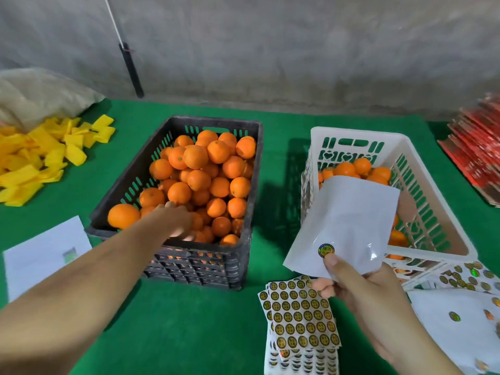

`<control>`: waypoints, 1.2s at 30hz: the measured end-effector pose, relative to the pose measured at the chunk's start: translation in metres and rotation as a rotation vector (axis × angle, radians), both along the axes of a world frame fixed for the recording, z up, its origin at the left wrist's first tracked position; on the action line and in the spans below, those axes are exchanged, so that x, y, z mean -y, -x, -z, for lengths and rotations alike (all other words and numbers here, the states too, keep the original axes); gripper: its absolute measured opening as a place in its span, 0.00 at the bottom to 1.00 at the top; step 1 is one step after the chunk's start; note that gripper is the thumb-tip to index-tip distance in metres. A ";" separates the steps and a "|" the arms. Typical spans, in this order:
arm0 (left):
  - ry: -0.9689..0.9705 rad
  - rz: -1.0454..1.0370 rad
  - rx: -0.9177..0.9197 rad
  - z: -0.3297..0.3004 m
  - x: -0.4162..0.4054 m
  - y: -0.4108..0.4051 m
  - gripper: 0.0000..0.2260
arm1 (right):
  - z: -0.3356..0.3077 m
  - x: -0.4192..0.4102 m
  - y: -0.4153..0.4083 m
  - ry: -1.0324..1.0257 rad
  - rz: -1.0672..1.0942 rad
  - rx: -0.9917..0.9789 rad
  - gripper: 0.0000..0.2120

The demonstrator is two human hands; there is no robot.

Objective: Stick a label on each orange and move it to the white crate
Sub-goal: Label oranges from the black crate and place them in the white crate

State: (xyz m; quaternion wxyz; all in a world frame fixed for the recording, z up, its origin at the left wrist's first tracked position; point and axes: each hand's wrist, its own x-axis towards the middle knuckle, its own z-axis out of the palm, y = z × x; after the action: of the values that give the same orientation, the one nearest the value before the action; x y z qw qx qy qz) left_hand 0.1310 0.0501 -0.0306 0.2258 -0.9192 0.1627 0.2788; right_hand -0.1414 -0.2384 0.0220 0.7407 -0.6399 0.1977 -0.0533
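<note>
Reaching into the black crate (251,169), the left hand (177,221) spreads relaxed fingers over the oranges (205,180). The right hand (359,288) pinches a near-empty backing sheet (349,220), tilted up toward the white crate (433,190), bearing 1 round label (326,250); its print is unreadable. Full label sheets (300,318) lie below.

Both arms out, one hand reaching, one hand pinching

The left arm stretches forward and to the right, bare forearm long across the view; its left hand (177,221) is palm down, fingers spread and loosely bent. The right arm comes up from the lower right corner; its right hand (359,286) is raised, thumb on top, pressed against curled fingers in a pinch.
</note>
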 end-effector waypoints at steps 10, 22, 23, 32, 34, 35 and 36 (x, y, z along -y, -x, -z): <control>-0.059 -0.208 0.038 -0.007 -0.008 -0.017 0.25 | -0.001 -0.008 -0.002 -0.097 -0.033 0.029 0.35; 2.035 -0.935 -0.486 -0.088 0.029 0.104 0.43 | -0.012 -0.008 0.003 -0.039 -0.002 0.100 0.34; 2.100 -0.926 -0.698 -0.086 0.040 0.129 0.44 | -0.013 -0.010 0.003 -0.006 -0.021 0.115 0.31; 2.081 -0.805 -0.917 -0.080 0.093 0.220 0.46 | 0.005 -0.013 0.004 0.632 0.193 0.272 0.37; 2.055 -0.790 -0.884 -0.077 0.093 0.221 0.51 | 0.004 -0.010 0.009 0.991 0.226 0.404 0.27; 2.043 -0.791 -0.863 -0.076 0.094 0.222 0.52 | 0.003 -0.008 0.010 1.052 0.166 0.429 0.19; 2.041 -0.781 -0.844 -0.074 0.095 0.223 0.52 | 0.001 -0.006 0.010 1.029 0.091 0.419 0.11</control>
State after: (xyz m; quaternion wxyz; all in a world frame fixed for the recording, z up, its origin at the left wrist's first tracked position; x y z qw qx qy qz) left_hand -0.0923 -0.0450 0.0438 -0.7894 -0.4963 0.0796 0.3523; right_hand -0.1516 -0.2324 0.0208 0.3533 -0.8855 0.0219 -0.3010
